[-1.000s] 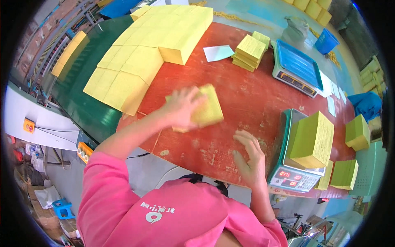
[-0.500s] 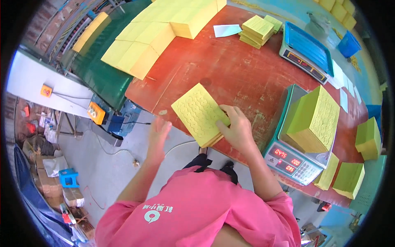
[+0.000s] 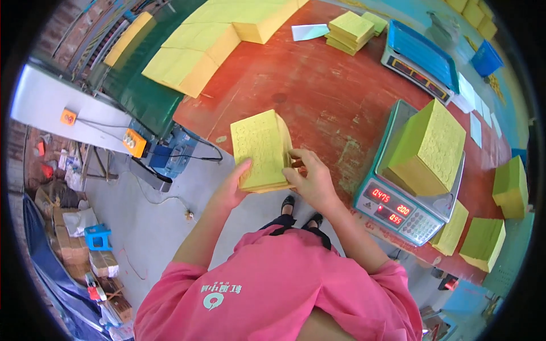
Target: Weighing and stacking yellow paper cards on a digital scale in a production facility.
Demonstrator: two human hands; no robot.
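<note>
A stack of yellow paper sheets (image 3: 259,148), stamped with a round coin-like pattern, is between my hands at the near edge of the red table (image 3: 335,108). My left hand (image 3: 230,187) grips its lower left edge, the thumb on top and the other fingers hidden below. My right hand (image 3: 314,181) pinches the right edge, where some sheets curve apart from the rest. To the right, a thick block of the same yellow paper (image 3: 429,150) rests on the pan of a digital scale (image 3: 401,210) with lit red figures.
Rows of yellow paper blocks (image 3: 219,42) line the far left. Small paper stacks (image 3: 350,31) and a second scale with a blue tray (image 3: 424,54) stand at the back. More blocks (image 3: 482,244) sit at the right edge. A cabled orange switch box (image 3: 134,143) is left of the table.
My left hand has come in from the left and taken hold of the stack. The stack has turned more upright, and its right-hand sheets now curl apart at my right fingers.
</note>
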